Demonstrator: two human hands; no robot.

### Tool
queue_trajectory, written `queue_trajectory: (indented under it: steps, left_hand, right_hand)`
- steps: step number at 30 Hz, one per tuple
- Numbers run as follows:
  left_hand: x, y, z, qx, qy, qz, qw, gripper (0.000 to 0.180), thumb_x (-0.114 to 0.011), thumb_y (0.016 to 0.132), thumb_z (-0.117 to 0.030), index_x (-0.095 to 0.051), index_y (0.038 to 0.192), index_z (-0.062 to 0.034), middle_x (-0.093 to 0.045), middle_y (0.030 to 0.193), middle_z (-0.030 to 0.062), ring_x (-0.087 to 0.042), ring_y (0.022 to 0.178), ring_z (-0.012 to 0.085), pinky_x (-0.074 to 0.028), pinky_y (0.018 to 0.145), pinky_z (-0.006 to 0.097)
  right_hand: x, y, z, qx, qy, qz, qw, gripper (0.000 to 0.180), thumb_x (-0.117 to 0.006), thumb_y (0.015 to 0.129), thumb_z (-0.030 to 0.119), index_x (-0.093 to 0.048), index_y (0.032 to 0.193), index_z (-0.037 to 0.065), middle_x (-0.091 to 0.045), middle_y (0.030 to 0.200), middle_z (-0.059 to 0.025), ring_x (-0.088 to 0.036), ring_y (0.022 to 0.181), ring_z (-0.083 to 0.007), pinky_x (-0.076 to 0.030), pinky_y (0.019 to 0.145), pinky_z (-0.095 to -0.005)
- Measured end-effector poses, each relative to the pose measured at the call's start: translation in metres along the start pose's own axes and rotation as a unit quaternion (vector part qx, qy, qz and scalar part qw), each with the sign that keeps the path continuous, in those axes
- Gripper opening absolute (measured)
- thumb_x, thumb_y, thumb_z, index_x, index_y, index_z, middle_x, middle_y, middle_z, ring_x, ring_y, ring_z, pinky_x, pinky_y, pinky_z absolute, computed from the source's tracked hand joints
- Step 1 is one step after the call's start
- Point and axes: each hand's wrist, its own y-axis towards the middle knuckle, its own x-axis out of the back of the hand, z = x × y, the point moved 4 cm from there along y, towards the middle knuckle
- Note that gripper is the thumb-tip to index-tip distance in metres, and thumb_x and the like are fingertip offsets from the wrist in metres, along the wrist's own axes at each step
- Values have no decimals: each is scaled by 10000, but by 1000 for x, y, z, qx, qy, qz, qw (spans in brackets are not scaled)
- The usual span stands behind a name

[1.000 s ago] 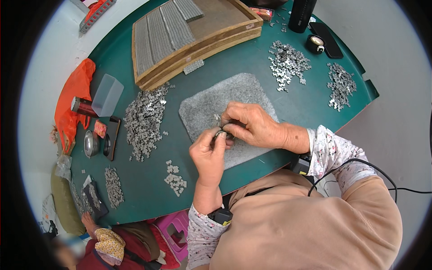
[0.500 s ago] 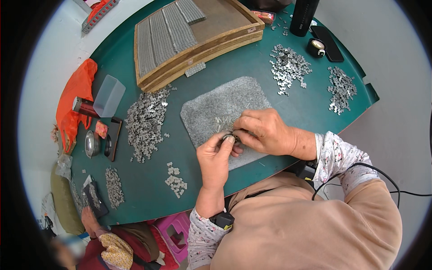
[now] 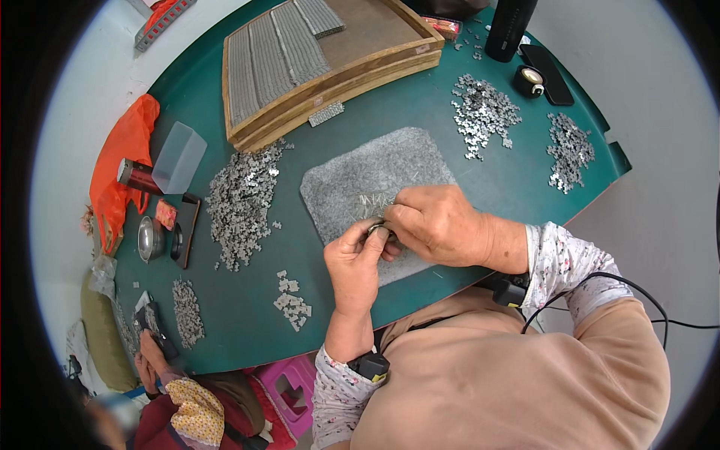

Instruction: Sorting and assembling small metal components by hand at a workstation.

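My left hand point(image 3: 354, 259) is closed around a small dark metal piece point(image 3: 379, 226), its thumb pressed on top. Against it, my right hand point(image 3: 439, 223) has its fingers pinched together; whatever lies between those fingertips is hidden. Both hands meet over a grey felt mat point(image 3: 375, 161). A loose heap of thin shiny pins point(image 3: 371, 201) lies on the mat just beyond my fingers, partly covered by the right hand.
Heaps of small metal pieces lie left point(image 3: 244, 202) and right point(image 3: 484, 112) of the mat. Behind stands a wooden tray point(image 3: 337, 94) with rows of grey strips. A black bottle point(image 3: 510, 30) stands far right. At lower left, a co-worker's hand point(image 3: 150, 360) reaches onto the green table point(image 3: 247, 322).
My hands stay together over the mat; the right fingers have shifted slightly at the piece. The co-worker's hands have moved a little farther onto the table.
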Motion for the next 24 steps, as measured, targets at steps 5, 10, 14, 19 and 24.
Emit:
queue_trajectory:
  steps: [5,10,14,19,24]
  left_hand:
    - [7,1,1,11,-44,-9,999,108,-590,921,-7,-659,964,64,-665,754,83,-620,626,122,-490,569,235]
    - [10,4,2,13,-50,-16,999,94,-587,926,-19,-646,927,53,-661,736,86,-622,614,125,-481,550,241]
    - [14,4,1,21,-81,-25,996,91,-595,924,-26,-645,929,50,-661,728,85,-621,610,123,-483,550,239]
    - [13,6,-1,-30,17,-58,998,103,-591,935,-43,-640,957,46,-669,761,89,-636,630,125,-496,560,237]
    - [13,4,-3,-35,1,-66,997,115,-583,941,-47,-639,970,48,-672,787,92,-648,651,133,-513,581,245]
  right_hand:
    - [0,7,3,44,5,16,999,187,-697,691,139,-548,747,41,-518,671,-94,-593,589,-285,-490,506,-400]
    - [2,21,-4,54,26,82,995,165,-687,735,110,-600,828,5,-536,721,-98,-597,628,-286,-482,533,-387]
    - [-8,21,1,101,-20,95,990,130,-673,784,115,-604,837,18,-585,758,-113,-622,676,-316,-492,560,-400]
    - [-11,33,-37,-52,45,71,995,90,-667,799,101,-628,831,26,-618,805,-128,-630,707,-347,-500,602,-427]
    - [-45,40,-50,-73,-96,107,987,90,-655,769,114,-648,821,40,-611,845,-126,-636,778,-329,-525,660,-405]
